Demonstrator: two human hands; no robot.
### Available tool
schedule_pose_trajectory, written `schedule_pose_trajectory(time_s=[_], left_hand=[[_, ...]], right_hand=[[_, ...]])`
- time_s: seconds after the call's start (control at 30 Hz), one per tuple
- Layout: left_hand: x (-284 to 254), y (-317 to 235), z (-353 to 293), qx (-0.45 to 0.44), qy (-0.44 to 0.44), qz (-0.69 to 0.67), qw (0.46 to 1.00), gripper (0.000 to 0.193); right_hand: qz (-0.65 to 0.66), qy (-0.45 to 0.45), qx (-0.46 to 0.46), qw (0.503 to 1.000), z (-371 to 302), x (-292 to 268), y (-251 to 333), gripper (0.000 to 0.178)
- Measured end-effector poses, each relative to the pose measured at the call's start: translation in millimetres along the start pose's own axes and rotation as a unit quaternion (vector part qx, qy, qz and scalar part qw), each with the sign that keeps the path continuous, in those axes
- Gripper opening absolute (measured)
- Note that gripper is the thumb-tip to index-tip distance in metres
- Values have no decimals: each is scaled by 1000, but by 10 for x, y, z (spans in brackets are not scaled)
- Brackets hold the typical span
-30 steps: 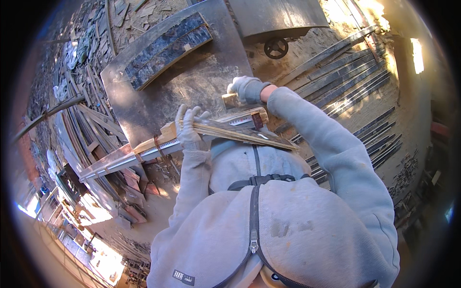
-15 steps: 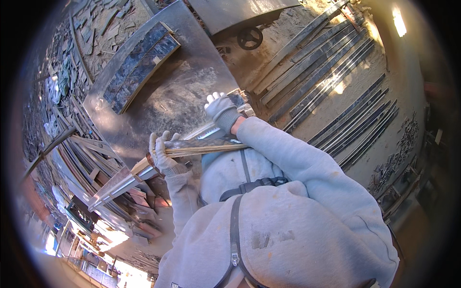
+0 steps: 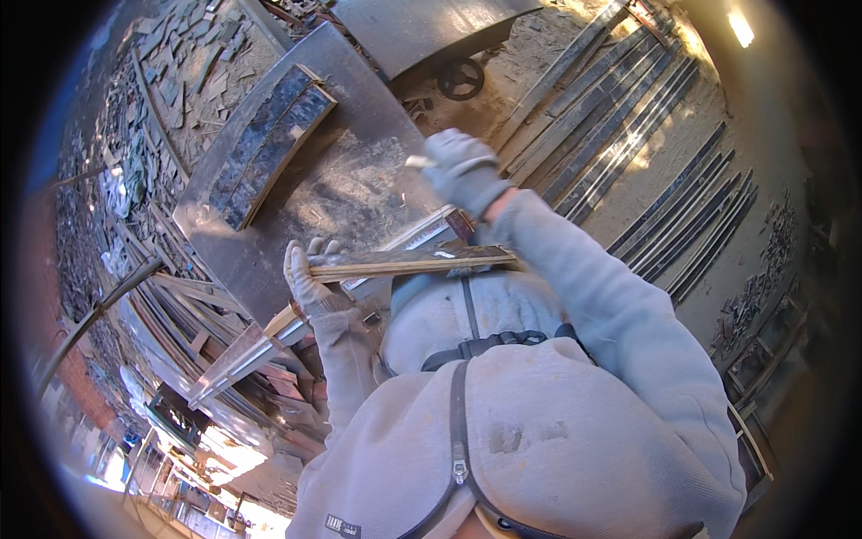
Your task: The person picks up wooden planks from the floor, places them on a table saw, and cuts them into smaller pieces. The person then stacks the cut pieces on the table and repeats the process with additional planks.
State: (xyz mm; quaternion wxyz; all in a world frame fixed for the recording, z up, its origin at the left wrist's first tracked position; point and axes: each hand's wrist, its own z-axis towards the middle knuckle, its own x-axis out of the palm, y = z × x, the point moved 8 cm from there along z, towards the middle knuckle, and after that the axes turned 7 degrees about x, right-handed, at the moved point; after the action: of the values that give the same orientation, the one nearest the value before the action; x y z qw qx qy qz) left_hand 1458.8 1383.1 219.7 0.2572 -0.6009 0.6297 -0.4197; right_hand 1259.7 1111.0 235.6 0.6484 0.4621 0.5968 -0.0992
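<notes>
My left hand (image 3: pixel 310 280), in a pale glove, grips the left end of a plywood strip (image 3: pixel 413 264). The strip lies across in front of my waist, its layered edge toward me. Over the right part of the metal saw table (image 3: pixel 373 184) my gloved right hand (image 3: pixel 462 166) is raised, smeared by motion. Its fingers look closed, and a short pale piece (image 3: pixel 419 162), apparently a wood scrap, sticks out of them to the left. Beneath the plywood strip a long metal guide rail (image 3: pixel 417 235) runs slantwise along the table's near edge.
A dark-faced plywood stack (image 3: pixel 269 144) rests on the table's far left. Behind stands another metal surface (image 3: pixel 431 31) with a black handwheel (image 3: pixel 461 79). Long dark strips (image 3: pixel 593 126) lie on the floor at right. Offcuts (image 3: pixel 193 67) cover the ground at left.
My right hand has lifted away from the rail, up and to the right, with the pale piece now showing. The plywood strip has shifted slightly right, my left hand still on it.
</notes>
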Motion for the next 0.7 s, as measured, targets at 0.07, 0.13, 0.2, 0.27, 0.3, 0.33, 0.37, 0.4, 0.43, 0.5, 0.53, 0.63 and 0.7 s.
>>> schedule_pose_trajectory(time_s=[0.07,0.13,0.2,0.27,0.3,0.33,0.37,0.4,0.43,0.5,0.53,0.63,0.7], left_hand=[[76,27,101,-9,-6,7,1000,47],[147,109,161,-24,-10,16,1000,44],[214,191,190,-31,-10,14,999,42],[290,284,185,-42,-9,15,999,41],[317,330,167,-50,-13,18,999,41],[352,370,144,-57,-14,19,998,40],[391,401,136,-58,-21,18,998,40],[418,448,110,-64,-26,38,997,38],[432,525,92,-87,-38,57,994,39],[416,698,53,-122,-46,93,987,39],[417,794,55,-143,-27,90,985,42],[261,1102,130,-206,-16,40,977,45],[17,1263,240,-231,-64,61,969,51]], right_hand=[[261,-10,159,952,-395,-234,-1161,40],[476,44,278,833,-1177,-383,-2419,32],[664,65,416,618,-2394,-851,-3584,24],[652,-203,434,587,-3655,-2257,-4696,25],[607,-384,439,540,-4335,-3024,-5036,29],[558,-468,449,518,-4770,-3621,-5163,37],[479,-565,475,475,-5164,-4091,-5064,45],[305,-572,490,583,-5022,-4324,-4885,49],[448,-376,309,750,-4306,-4191,-4517,56],[148,-250,277,916,-3326,-3202,-3619,73],[108,-122,206,965,-2849,-2552,-3034,91],[-114,-10,-10,993,-1691,-1330,-1682,112],[76,21,-41,996,-1205,-1084,-1216,95]])
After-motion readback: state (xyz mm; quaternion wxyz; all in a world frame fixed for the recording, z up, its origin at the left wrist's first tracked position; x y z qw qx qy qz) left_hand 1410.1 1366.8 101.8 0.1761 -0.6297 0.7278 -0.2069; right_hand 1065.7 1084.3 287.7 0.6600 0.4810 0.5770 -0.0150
